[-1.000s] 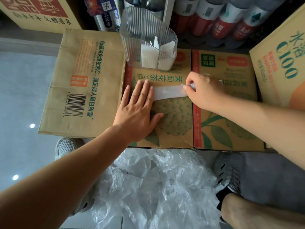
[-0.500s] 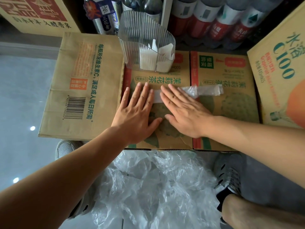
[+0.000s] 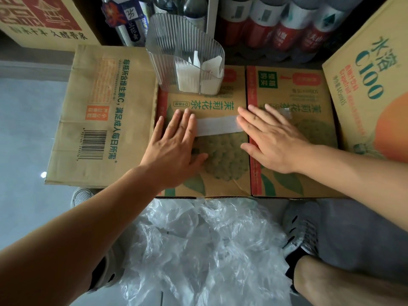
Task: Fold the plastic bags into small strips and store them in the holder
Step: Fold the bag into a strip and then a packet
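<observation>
Left hand [image 3: 174, 140] is lying flat, palm down, on top of the tea carton [image 3: 223, 171] — fingers straight and close together, thumb spread toward the person, gripping nothing. Its fingertips are covering and pressing the left end of the plastic strip [image 3: 217, 127].

Right hand [image 3: 272, 140] is likewise pressing palm down, with the fingers straight and slightly fanned and the thumb out to the side. It is holding nothing and is only bearing on the right part of the strip.

The strip is lying flat as a narrow pale band across the carton top, running left to right between the two hands. It is crossing the seam onto the second carton [image 3: 309, 93], and a crumpled clear end is showing just past the right fingertips.

The holder [image 3: 176, 38] — clear, ribbed, with a divider — is standing upright at the far edge of the tea carton, behind the strip and apart from both hands. Folded white bags [image 3: 187, 79] are sitting inside it, on both sides of the divider.

A flattened brown carton [image 3: 99, 111] is lying to the left. A heap of loose clear bags [image 3: 209, 250] is resting on the floor below the carton's near edge, beside the person's right shoe [image 3: 302, 230]. Bottles [image 3: 276, 27] are standing behind the cartons.
</observation>
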{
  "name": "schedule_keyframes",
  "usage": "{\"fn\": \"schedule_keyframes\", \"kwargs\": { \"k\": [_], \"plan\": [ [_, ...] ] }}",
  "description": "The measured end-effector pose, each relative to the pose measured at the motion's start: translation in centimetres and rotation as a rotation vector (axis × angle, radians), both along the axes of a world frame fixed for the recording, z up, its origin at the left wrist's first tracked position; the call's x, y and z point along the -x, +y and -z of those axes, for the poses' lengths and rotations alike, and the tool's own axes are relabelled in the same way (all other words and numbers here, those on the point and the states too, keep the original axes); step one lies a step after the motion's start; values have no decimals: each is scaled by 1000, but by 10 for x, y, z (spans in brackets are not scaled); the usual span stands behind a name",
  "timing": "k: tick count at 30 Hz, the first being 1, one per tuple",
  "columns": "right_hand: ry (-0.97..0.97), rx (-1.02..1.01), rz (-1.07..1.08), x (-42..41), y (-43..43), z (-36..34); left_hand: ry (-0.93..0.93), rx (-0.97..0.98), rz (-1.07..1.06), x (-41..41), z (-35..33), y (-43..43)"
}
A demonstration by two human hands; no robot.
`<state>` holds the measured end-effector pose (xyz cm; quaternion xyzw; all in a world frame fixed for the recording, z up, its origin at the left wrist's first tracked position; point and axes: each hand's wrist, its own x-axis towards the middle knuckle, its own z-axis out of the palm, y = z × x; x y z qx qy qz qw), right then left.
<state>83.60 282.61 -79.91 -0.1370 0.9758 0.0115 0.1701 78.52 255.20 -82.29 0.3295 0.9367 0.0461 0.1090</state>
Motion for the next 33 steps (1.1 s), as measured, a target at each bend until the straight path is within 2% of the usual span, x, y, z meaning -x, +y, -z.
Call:
{"fn": "schedule_keyframes", "kwargs": {
  "k": [3, 7, 9, 15, 23, 28, 33],
  "plan": [
    [49, 38, 46, 6, -15, -6, 11, -76, -39, 2, -13, 1],
    [76, 76, -65, 2, -36, -9, 48, -41, -66, 14, -33, 11],
    [58, 96, -85, -2, -40, -8, 10, -26, -88, 21, -40, 17],
    [-4, 105, -85, -3, -32, -6, -177, -177, -193, 37, -44, 36],
    [50, 126, -122, -4, -25, -2, -291, -15, -270, 53, -46, 55],
    [140, 209, -120, -5, -26, -2, -531, -121, -349, 53, -55, 59],
    [300, 512, -43, -7, -34, -7, -866, -339, -647, 36, -54, 56]
  ]
}}
